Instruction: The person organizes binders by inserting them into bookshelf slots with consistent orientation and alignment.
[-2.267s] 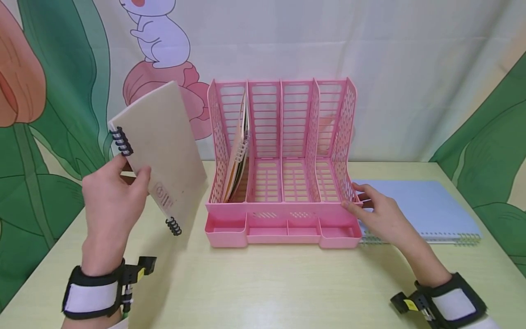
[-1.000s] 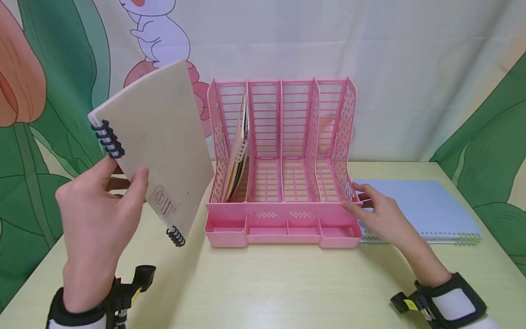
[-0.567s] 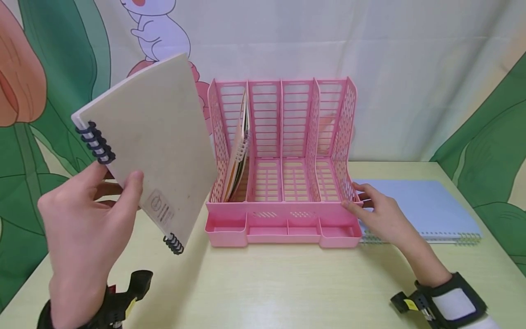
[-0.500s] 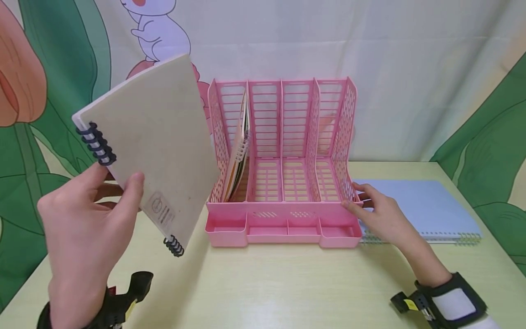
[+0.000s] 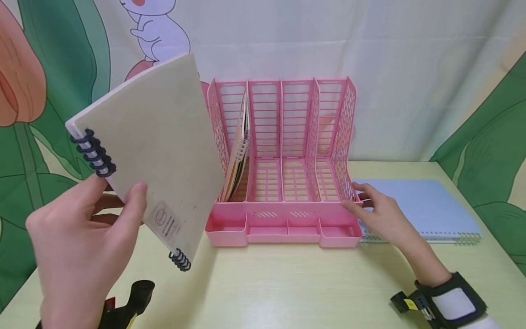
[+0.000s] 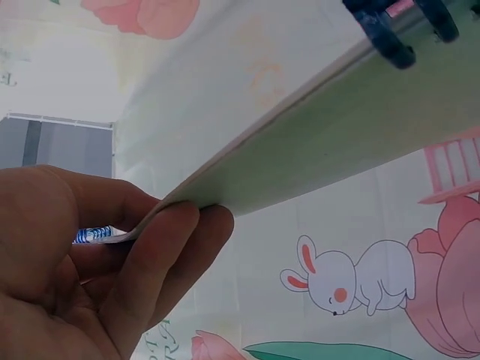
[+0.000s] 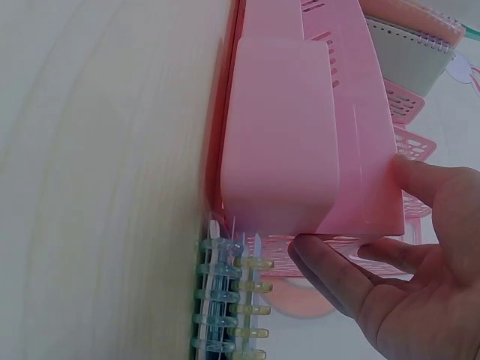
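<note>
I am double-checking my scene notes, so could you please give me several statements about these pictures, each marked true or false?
1. The left grip pinches a spiral notebook. True.
2. A blue notebook lies flat, right of the pink rack. True.
3. The blue notebook is in hand. False: the right grip holds the rack instead.
4. All upright rack compartments are empty. False: the leftmost holds booklets.
</note>
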### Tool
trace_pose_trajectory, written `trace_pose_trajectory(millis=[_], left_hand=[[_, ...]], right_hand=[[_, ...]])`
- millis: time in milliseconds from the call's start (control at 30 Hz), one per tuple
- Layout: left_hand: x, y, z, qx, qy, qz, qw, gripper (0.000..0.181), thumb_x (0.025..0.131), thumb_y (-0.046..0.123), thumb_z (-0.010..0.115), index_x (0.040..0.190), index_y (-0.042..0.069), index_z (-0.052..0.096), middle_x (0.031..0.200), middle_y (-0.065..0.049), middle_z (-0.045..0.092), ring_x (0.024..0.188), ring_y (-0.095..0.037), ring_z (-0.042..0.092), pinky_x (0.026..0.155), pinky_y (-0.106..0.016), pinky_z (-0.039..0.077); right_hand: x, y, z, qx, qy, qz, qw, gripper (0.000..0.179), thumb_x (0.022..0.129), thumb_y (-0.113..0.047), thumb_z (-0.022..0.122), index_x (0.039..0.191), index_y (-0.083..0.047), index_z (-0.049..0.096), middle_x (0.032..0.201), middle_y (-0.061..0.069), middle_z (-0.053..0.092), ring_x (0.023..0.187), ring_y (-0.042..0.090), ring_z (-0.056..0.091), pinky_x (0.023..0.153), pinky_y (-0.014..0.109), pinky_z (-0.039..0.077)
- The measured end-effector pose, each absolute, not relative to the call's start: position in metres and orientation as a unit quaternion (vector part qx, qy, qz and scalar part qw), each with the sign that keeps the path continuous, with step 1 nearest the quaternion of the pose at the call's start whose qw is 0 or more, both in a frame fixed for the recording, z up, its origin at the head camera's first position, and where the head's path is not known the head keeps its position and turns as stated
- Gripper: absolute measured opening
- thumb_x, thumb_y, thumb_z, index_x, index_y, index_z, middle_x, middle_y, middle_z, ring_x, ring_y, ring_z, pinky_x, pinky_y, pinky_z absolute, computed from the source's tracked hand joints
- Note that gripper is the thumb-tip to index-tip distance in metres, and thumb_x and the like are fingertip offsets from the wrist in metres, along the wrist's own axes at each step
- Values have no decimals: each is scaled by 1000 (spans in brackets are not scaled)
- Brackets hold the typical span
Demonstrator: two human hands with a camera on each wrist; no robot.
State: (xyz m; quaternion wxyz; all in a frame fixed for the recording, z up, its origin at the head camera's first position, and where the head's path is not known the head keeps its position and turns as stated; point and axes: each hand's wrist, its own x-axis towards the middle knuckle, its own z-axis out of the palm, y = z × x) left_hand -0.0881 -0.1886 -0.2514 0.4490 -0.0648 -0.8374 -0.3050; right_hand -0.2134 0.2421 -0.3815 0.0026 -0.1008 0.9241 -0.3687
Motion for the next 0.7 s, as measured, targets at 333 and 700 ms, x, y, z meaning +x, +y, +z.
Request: trace_pose_trajectory(millis=[333,700], left_hand=[[-74,-197,-257,-35,-863,-284,416,33,89,26,79,121,31,77,108,9,75,77,-24,75,67,-4,48],[-75,-209,-277,-90,-822,-347,443,28,81,16,87,107,21,81,96,-4,77,71,-18,72,62,-12,54]], right_hand=[[-214,242,-381,-103,923,-370,0,75,100,-48,64,153,1,41,137,27,59,118,42,62,91,56,55],[-213,241,-380,-100,925,-368,1,76,100,-49,63,153,1,41,137,27,59,119,43,61,91,56,55]])
